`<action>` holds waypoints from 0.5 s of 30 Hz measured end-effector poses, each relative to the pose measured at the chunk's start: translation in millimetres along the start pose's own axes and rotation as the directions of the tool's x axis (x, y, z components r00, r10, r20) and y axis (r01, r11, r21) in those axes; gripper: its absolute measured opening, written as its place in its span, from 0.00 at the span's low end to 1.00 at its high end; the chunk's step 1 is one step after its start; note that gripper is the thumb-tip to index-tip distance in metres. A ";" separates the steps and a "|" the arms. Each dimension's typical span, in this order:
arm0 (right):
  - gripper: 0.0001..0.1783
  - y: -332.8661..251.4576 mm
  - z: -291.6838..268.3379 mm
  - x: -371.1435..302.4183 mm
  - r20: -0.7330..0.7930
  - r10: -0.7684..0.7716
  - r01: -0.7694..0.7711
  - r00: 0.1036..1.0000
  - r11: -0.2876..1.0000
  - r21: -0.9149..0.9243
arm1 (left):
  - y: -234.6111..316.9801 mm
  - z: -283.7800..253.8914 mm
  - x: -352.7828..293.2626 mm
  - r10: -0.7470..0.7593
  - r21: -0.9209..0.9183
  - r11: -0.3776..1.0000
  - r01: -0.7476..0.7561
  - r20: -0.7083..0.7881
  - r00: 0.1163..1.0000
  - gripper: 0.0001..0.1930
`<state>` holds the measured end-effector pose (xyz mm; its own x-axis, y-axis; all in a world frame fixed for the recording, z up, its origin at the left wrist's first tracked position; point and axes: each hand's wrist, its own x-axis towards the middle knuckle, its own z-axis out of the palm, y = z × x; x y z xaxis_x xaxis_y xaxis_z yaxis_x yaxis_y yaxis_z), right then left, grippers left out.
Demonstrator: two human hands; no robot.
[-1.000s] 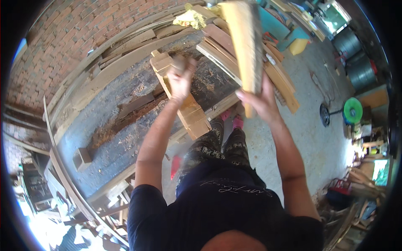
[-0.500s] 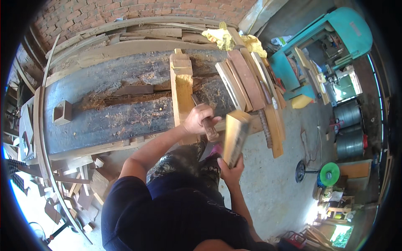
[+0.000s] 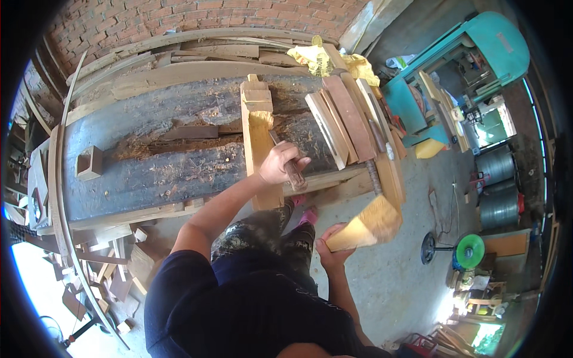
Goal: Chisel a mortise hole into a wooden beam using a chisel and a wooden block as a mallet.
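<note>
My left hand is closed around the brown wooden handle of a chisel. The chisel's blade points away from me, its tip at the right edge of a pale wooden workpiece. That workpiece lies across the dark bench with a yellowish hollow cut into its upper part. Low on the right, my right hand grips the narrow end of a light wooden mallet. The mallet's broad head is tilted out to the right, apart from the chisel and slightly blurred.
The worn dark bench has a rough, chip-filled split along its middle. A small hollow wood block sits on its left. Boards lie stacked on the right. Beyond stands a teal bandsaw. Wood offcuts litter the left floor.
The mallet has swung from near the chisel handle out to the right and downward, tilting from upright toward sideways. My left hand with the chisel has moved only slightly.
</note>
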<state>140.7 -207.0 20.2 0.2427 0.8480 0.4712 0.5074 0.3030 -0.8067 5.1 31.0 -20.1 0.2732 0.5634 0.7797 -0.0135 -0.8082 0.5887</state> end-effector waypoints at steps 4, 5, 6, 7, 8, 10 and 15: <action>0.21 0.9 23.3 28.8 0.062 0.469 -0.468 0.881 0.883 -0.032 | -5.9 6.7 3.1 -0.012 0.002 1.000 0.012 -0.040 0.999 0.14; 0.21 -3.5 22.4 32.9 0.069 0.467 -0.465 0.882 0.884 -0.033 | -9.1 5.8 1.9 0.013 0.001 1.000 -0.013 -0.059 0.998 0.14; 0.22 -11.6 17.9 36.7 -0.018 0.389 -0.388 0.921 0.921 0.044 | -8.9 9.8 -1.0 -0.005 0.004 1.000 0.005 -0.078 0.997 0.14; 0.23 -24.5 13.8 37.8 -0.112 0.318 -0.306 0.941 0.945 0.111 | -10.0 10.3 -2.4 -0.020 0.021 1.000 0.021 -0.055 0.998 0.14; 0.16 -33.8 12.2 35.9 -0.181 0.298 -0.241 0.937 0.928 0.284 | -9.4 8.3 -1.9 -0.015 0.024 1.000 0.016 -0.034 0.999 0.14; 0.15 -28.4 -4.5 32.5 -0.064 0.055 -0.037 0.996 0.965 0.260 | -4.7 9.1 -1.3 -0.005 0.016 1.000 0.005 -0.007 1.000 0.14; 0.25 11.5 15.7 38.8 0.176 0.487 -0.502 0.856 0.863 0.052 | -1.4 -2.0 9.9 -0.010 -0.049 0.999 0.014 0.076 0.997 0.13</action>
<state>143.0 -163.8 23.7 0.3089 0.9496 -0.0522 0.2731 -0.1411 -0.9516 5.9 38.0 -12.8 0.3452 0.5571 0.7553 -0.0568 -0.7909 0.6093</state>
